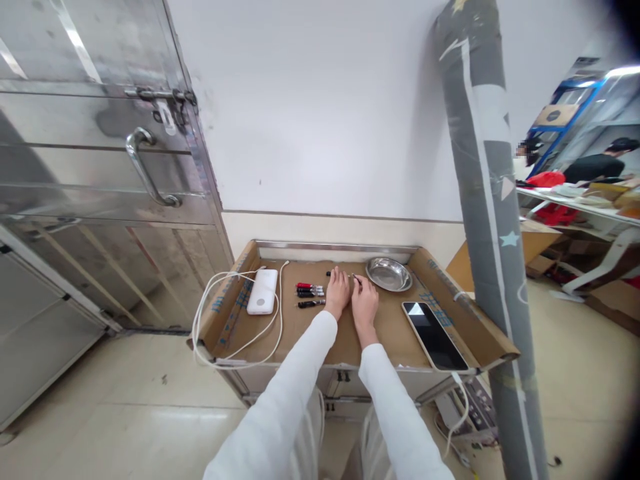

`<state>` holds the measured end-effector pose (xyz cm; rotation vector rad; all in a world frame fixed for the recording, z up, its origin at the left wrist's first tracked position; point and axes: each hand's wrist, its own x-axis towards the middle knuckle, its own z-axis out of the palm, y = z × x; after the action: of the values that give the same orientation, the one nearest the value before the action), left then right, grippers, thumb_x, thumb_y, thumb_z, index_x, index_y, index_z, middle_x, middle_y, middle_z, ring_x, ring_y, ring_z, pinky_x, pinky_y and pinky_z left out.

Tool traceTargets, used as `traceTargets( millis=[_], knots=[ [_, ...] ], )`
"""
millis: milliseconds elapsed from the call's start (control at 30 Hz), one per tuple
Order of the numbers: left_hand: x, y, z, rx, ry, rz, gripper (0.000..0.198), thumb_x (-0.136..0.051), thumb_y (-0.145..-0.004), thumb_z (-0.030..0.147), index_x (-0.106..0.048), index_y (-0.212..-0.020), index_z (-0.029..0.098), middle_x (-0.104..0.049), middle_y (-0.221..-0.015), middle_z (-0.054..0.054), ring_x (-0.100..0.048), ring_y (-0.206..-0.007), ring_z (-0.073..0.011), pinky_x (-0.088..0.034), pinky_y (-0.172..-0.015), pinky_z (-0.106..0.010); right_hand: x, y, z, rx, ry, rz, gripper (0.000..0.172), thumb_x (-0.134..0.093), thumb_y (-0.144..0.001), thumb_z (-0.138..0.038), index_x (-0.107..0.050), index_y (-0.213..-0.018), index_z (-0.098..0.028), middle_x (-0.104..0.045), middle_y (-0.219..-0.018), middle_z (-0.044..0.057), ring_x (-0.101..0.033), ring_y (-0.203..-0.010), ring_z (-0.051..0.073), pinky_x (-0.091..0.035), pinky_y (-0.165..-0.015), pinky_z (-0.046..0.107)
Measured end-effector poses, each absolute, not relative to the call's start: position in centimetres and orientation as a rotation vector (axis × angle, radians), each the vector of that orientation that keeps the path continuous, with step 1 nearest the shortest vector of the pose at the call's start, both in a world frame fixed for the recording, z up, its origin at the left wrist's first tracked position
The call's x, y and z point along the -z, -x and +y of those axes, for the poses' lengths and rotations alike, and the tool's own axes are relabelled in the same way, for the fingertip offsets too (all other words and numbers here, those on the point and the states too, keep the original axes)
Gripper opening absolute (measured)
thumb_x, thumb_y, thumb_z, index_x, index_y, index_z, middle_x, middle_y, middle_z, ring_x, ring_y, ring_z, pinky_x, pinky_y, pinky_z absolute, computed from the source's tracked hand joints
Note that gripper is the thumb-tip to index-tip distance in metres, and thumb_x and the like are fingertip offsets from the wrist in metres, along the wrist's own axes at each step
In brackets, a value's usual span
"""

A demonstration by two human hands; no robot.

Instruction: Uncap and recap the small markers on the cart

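Note:
My left hand (pixel 339 291) is closed with its fingers bent down over a small black cylindrical piece (pixel 329 273), whose dark end sticks out on the left. Close beside it, my right hand (pixel 365 301) pinches a small dark piece (pixel 356 280), mostly covered by the fingers. Left of my hands lie several slim red and black cylindrical pieces (pixel 309 291) with silvery ends; the lowest black piece (pixel 311 304) lies a little apart. A round metal dish (pixel 389 275) sits just beyond my right hand.
A white power bank (pixel 263 291) with a looped white cable (pixel 200 333) lies at the left of the cardboard-lined tabletop (pixel 300 340). At the right is a phone (pixel 434 337). A tall grey wrapped roll (pixel 487 200) leans beside the table; a metal door (pixel 100 153) stands left.

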<state>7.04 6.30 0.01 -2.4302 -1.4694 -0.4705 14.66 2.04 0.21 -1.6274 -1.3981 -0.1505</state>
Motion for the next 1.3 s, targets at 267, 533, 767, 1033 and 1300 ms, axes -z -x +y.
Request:
traceTargets(
  millis=[267, 533, 767, 1033, 1300],
  knots=[
    [0.5, -5.6, 2.0, 0.466, 2.642, -1.188, 0.028, -0.037, -0.092, 0.013, -0.053, -0.115, 0.013, -0.06, -0.105, -0.011, -0.055, -0.1, -0.0211, -0.037, -0.096, -0.036, -0.3, -15.3, 0.6, 0.16, 1.457, -1.375, 0.04, -0.033, -0.095, -0.038, -0.063, -0.107, -0.015, -0.067, -0.108, 0.011, -0.059, -0.098, 0.02, -0.04, -0.091, 0.033],
    [-0.4, -0.8, -1.7, 0.924, 2.376, -1.609, 0.03, -0.035, -0.095, 0.016, -0.051, -0.119, 0.023, -0.056, -0.113, -0.008, -0.052, -0.108, -0.0179, -0.035, -0.094, -0.033, -0.4, -14.3, -0.3, 0.145, 1.436, -1.533, 0.039, -0.031, -0.097, -0.036, -0.064, -0.106, -0.018, -0.068, -0.105, 0.01, -0.06, -0.096, 0.017, -0.041, -0.089, 0.031],
    [-0.9, -0.2, -1.4, 0.994, 2.189, -1.813, 0.028, -0.034, -0.097, 0.024, -0.055, -0.115, 0.022, -0.06, -0.112, -0.01, -0.053, -0.107, -0.0212, -0.038, -0.087, -0.034, -0.4, -12.9, -0.7, 0.223, 1.468, -1.741, 0.038, -0.03, -0.098, -0.032, -0.065, -0.105, -0.017, -0.069, -0.106, 0.01, -0.062, -0.096, 0.018, -0.04, -0.086, 0.03],
    [-1.0, -0.1, -1.9, 1.094, 2.203, -1.763, 0.025, -0.04, -0.095, 0.02, -0.057, -0.113, 0.024, -0.062, -0.11, -0.006, -0.055, -0.105, -0.0187, -0.037, -0.086, -0.033, -0.2, -12.8, -0.8, 0.257, 1.437, -1.802, 0.034, -0.033, -0.096, -0.026, -0.064, -0.107, -0.017, -0.068, -0.11, 0.011, -0.064, -0.092, 0.02, -0.045, -0.083, 0.034],
    [-1.1, 0.1, -3.0, 1.021, 2.068, -1.955, 0.021, -0.044, -0.092, 0.022, -0.058, -0.108, 0.02, -0.062, -0.106, -0.008, -0.053, -0.101, -0.0233, -0.038, -0.086, -0.038, -0.8, -12.1, -1.9, -0.145, 1.261, -1.949, 0.06, -0.028, -0.091, -0.017, -0.011, -0.148, -0.019, -0.049, -0.138, 0.009, -0.052, -0.122, 0.017, -0.045, -0.096, 0.033]
  ],
)
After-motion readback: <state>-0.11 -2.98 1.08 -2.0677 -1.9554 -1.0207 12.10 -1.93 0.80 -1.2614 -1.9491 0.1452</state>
